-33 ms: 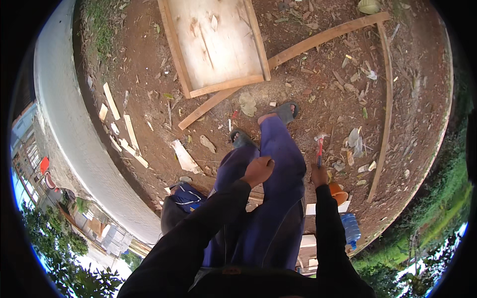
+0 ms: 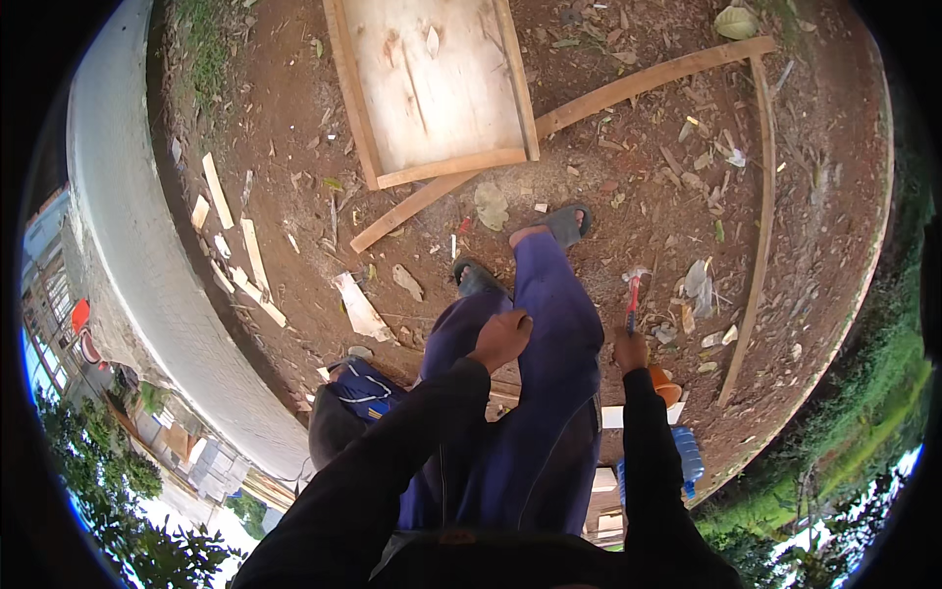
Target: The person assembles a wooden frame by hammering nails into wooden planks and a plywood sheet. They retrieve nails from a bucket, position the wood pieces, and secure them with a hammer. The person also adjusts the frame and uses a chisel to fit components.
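Observation:
My right hand [image 2: 631, 350] is closed around the handle of a hammer [image 2: 633, 293], beside my right knee. The hammer's grip is red and dark, and its head points away from me over the dirt. Above my lap, between the thighs, my left hand [image 2: 502, 339] is curled closed; whatever its fingers may hold is hidden. Beyond my feet lies a shallow wooden tray-like frame [image 2: 446, 169] with a pale plywood panel and raised side strips. Its near end rests over a long wooden strip [image 2: 628, 90] lying across the ground.
Another long strip [image 2: 763, 216] runs down the right side. Wood offcuts [image 2: 257, 257] lie at the left beside a pale low wall [image 2: 186, 265]. An orange container [image 2: 666, 386] and a blue plastic bottle [image 2: 689, 459] are by my right arm. A dark blue bag [image 2: 368, 388] sits at my left.
The view has shifted slightly, so the wooden frame and ground pieces sit a little differently. Both hands keep their pose, with the hammer still in the right one.

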`<state>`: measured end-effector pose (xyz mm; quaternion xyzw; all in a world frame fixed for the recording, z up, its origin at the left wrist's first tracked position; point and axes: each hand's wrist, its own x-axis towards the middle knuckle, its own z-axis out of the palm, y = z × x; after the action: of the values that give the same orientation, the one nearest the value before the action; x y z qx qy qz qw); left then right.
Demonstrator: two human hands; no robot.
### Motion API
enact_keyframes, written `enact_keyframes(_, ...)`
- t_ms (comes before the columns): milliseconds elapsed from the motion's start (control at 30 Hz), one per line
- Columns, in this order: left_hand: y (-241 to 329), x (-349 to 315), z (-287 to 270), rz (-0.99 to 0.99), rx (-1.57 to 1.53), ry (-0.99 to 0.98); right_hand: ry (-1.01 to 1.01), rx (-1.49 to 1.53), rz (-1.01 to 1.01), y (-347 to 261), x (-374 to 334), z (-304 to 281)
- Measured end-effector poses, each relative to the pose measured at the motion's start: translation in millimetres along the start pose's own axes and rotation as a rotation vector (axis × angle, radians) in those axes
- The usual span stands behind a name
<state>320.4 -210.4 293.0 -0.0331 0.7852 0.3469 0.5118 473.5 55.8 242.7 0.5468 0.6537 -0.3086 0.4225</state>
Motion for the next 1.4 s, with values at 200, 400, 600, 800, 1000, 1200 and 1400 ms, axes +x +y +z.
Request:
enact_keyframes(200, -123, -36, 15, -0.045, -0.411, 0.322, 0.074, -0.170, -0.081, -83, -52, 54)
enact_keyframes(400, -148, -51, 13, -0.465, -0.688, 0.176, -0.166, -0.576, -0.509, -76, -135, 157)
enact_keyframes(600, -208, -54, 62, -0.544, -1.570, 0.653, -0.840, -0.927, -0.660, -136, -129, 203)
enact_keyframes(800, -209, -62, 107, -0.832, -2.142, 0.727, 0.054, -1.286, -1.218, -291, 49, 262)
enact_keyframes(1000, -163, -41, 129, -0.746, -2.259, 0.657, 0.410, -1.503, -1.579, -479, 122, 319)
enact_keyframes(1200, -162, -16, 136, -0.730, -2.176, 0.513, 0.233, -1.772, -1.296, -528, 165, 353)
enact_keyframes(1400, -177, -15, 128, -0.854, -2.383, 0.502, 0.265, -1.743, -1.370, -523, 178, 349)
